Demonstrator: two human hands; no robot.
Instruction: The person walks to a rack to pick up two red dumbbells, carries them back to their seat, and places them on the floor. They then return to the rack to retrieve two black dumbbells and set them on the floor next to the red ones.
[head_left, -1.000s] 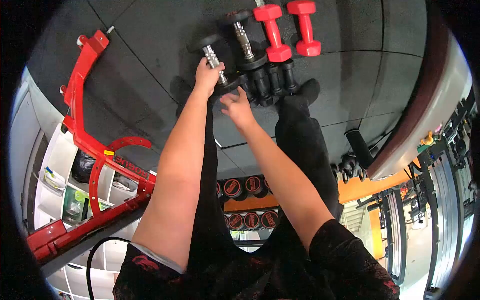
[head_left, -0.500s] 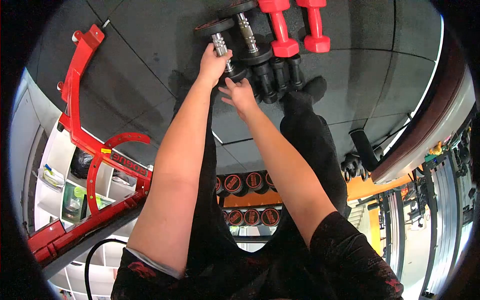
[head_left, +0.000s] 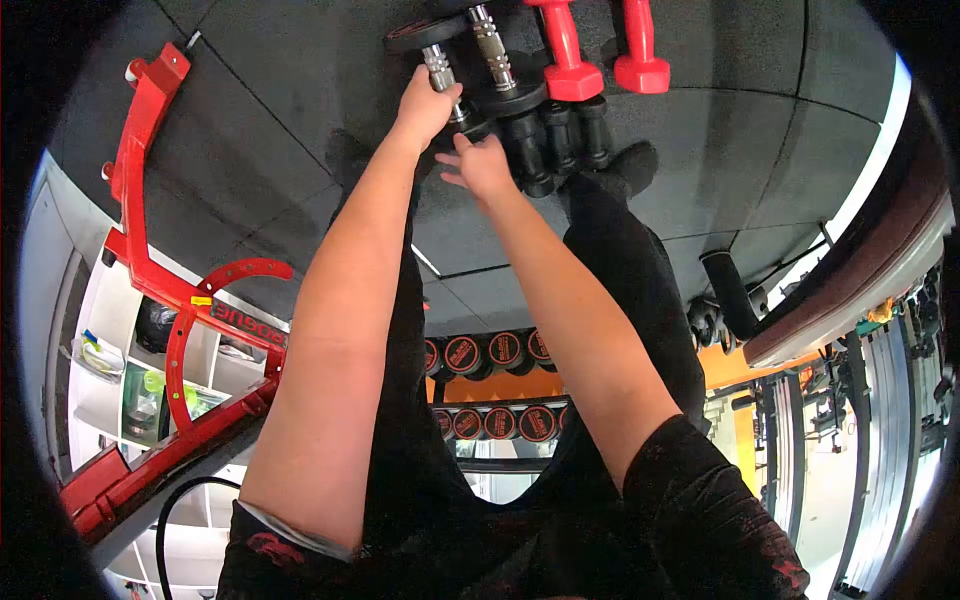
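My left hand (head_left: pixel 426 105) is closed around the knurled chrome handle of a black dumbbell (head_left: pixel 432 55) lying on the dark rubber floor. My right hand (head_left: pixel 479 165) is just below it, fingers spread, touching that dumbbell's near end plate. A second chrome-handled black dumbbell (head_left: pixel 497 62) lies right beside it. Small black dumbbells (head_left: pixel 555 140) sit in a row to the right, with two red dumbbells (head_left: pixel 570 55) beyond them at the top edge.
A red steel frame (head_left: pixel 160 280) runs along the left over white shelving. My black-trousered legs and foot (head_left: pixel 625 170) stand beside the weights. A rack of round black dumbbells (head_left: pixel 485 355) shows between the legs. A padded bench edge (head_left: pixel 850 290) is at right.
The view has shifted, so the dumbbells sit higher in the frame. My left hand keeps its grip on the handle; my right hand has closed in on the near end plate.
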